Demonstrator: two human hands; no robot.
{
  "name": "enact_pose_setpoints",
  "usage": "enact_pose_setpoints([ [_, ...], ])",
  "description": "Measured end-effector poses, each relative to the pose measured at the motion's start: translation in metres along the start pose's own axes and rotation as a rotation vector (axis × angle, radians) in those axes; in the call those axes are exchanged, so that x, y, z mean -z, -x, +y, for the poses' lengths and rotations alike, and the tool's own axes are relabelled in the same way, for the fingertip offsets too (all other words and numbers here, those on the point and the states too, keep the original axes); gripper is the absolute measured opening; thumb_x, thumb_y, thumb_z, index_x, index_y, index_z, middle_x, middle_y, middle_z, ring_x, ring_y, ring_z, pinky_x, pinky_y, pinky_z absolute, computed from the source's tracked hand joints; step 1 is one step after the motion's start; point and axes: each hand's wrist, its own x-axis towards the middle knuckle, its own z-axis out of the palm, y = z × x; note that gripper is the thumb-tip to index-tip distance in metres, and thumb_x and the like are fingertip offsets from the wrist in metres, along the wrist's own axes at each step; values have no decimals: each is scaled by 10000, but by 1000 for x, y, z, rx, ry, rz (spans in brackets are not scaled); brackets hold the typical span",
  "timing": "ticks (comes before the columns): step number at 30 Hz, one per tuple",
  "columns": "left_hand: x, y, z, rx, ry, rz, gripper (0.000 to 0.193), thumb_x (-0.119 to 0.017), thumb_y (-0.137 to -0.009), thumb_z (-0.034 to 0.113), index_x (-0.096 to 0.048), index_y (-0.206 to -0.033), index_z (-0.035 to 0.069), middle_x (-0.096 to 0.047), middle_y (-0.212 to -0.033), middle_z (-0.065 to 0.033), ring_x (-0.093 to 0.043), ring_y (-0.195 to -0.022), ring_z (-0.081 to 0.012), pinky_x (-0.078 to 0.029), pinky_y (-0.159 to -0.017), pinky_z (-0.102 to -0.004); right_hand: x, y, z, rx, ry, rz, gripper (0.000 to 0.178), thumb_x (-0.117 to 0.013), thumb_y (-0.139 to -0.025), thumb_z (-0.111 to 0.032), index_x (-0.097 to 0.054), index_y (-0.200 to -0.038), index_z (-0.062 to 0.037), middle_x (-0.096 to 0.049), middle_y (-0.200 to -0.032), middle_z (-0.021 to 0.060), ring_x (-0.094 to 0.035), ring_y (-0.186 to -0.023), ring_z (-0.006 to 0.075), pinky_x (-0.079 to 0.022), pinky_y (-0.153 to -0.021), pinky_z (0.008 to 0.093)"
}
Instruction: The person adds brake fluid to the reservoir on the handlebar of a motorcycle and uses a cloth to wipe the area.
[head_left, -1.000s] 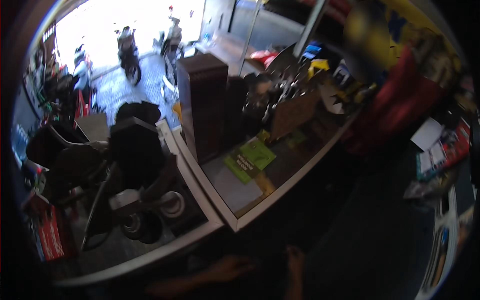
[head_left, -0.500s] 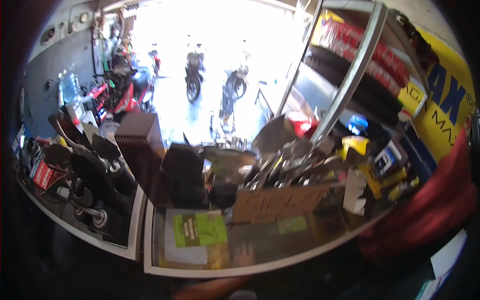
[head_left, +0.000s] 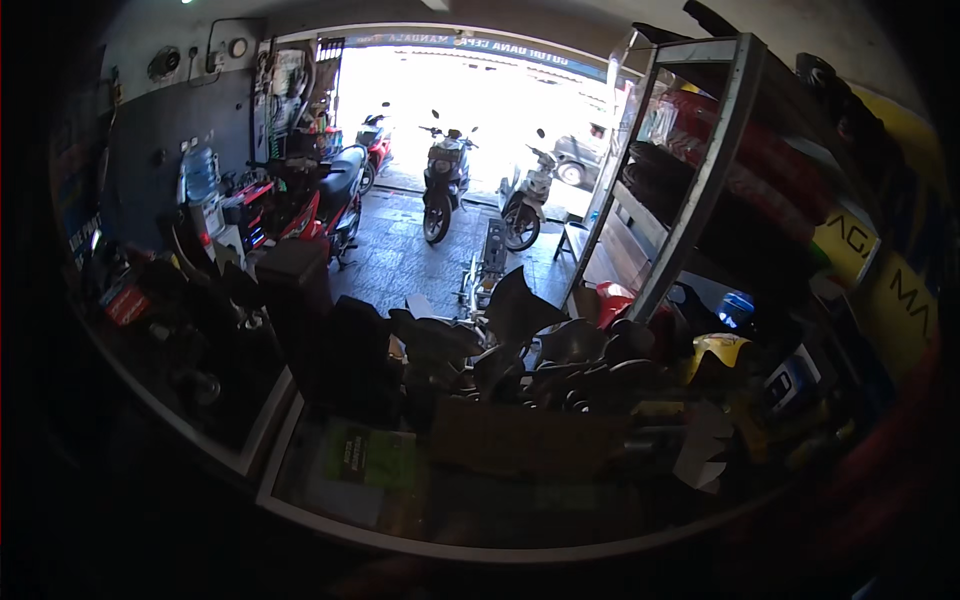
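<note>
Neither of my hands can be made out; the lower edge is almost black, with only a faint reddish smear there. Closest to me is a glass-topped counter [head_left: 440, 548] with a pale rim. A green booklet [head_left: 372, 458] lies near its left end. Along the far side of the glass leans a brown cardboard sign [head_left: 530, 436], dim in shadow. Behind it dark, curved motorcycle parts [head_left: 520, 312] are heaped. A tall dark box [head_left: 292, 275] stands to their left.
Motorbikes stand beyond the counter: a red one [head_left: 335, 205] at left, another [head_left: 440, 180] in the doorway, and a pale one [head_left: 522, 205]. A metal-framed shelf [head_left: 700, 180] holds tyres at right. Dark red cloth [head_left: 890, 460] hangs dimly at the right edge.
The view has tilted up and shifted, so the bikes sit lower and further right. The picture is much darker indoors. A forearm seen earlier at the lower edge no longer shows clearly.
</note>
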Motion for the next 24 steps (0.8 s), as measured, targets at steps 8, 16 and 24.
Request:
enact_pose_setpoints([
  [8,-11,-4,1,-44,62,-40,655,-609,-860,257,-423,-1436,9,-422,-1452,-285,-415,-1319,-492,-350,-1103,-549,-1,30,4,-92,64,-64,90,-696,-887,-117,-763,-938,-85,-720,-835,64,-658,-752,151,-565,-691,336],
  [16,-21,14,-28,-25,87,-111,674,-617,-854,258,-410,-1447,12,-405,-1464,-284,-403,-1328,-489,-348,-1104,-547,-20,36,-3,-367,-50,-157,112,-693,-895,-153,-724,-984,-92,-687,-769,42,-647,-722,163,-556,-671,334],
  [24,-23,-14,-21,-105,138,-101,694,-624,-848,259,-398,-1457,15,-388,-1476,-283,-392,-1337,-485,-346,-1106,-545,-24,-72,63,46,-79,-235,147,-679,-920,-196,-740,-933,-62,-721,-849,68,-675,-779,165,-552,-700,343],
])
